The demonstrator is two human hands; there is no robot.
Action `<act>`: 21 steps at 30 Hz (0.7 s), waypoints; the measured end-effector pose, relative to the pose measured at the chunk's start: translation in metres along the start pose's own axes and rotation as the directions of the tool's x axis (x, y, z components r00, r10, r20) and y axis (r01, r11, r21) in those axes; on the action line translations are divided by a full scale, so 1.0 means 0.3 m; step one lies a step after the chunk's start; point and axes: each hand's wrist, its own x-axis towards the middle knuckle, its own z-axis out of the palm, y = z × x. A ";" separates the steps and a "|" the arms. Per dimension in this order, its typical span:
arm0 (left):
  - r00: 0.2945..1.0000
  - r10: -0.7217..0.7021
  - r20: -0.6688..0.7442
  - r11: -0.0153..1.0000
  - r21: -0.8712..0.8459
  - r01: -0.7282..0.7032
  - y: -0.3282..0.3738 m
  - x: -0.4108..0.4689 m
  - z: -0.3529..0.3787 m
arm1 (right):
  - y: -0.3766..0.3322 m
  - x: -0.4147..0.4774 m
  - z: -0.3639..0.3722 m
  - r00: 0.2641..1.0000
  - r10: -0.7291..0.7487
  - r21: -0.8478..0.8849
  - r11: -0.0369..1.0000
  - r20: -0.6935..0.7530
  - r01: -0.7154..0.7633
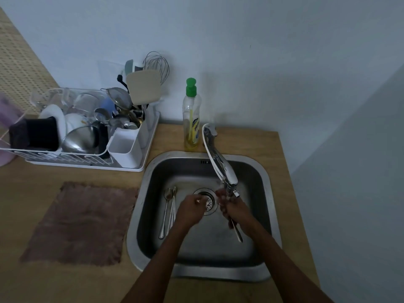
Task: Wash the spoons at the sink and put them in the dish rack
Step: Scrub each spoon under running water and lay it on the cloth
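Right hand [232,209] is down in the sink [218,273], fingers curled round a spoon [238,234] right under the faucet [220,166] spout. I can see the handle poking out below the fist toward me, while the bowl end is lost in the grip. Left hand [190,212] hangs just beside it over the drain strainer [209,202] with its fingers bent. Something small and pale shows at the fingertips, but I cannot tell if it pinches anything. Other spoons [169,212] lie together on the sink floor, left of that hand. Dish rack [87,165], crowded with dishes and utensils, sits on the counter [251,141] left of the sink, well apart from both hands. Soap bottle [192,121] stands upright by the faucet base. Brown cloth [80,224] lies flat in front of the rack.
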 end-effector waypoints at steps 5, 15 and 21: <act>0.984 0.174 0.035 0.983 -0.059 -0.171 0.054 0.182 0.032 | -0.002 -0.004 -0.007 1.000 -0.007 -0.088 0.996 -0.003 0.007; 0.951 0.290 -0.110 0.948 0.167 -0.269 0.023 0.309 -0.011 | 0.003 -0.059 -0.096 0.993 -0.021 -0.297 0.953 0.120 0.056; 0.974 0.200 0.103 0.977 0.054 -0.206 0.018 0.281 -0.046 | -0.067 -0.002 -0.027 0.971 -0.128 -0.417 0.886 0.204 0.204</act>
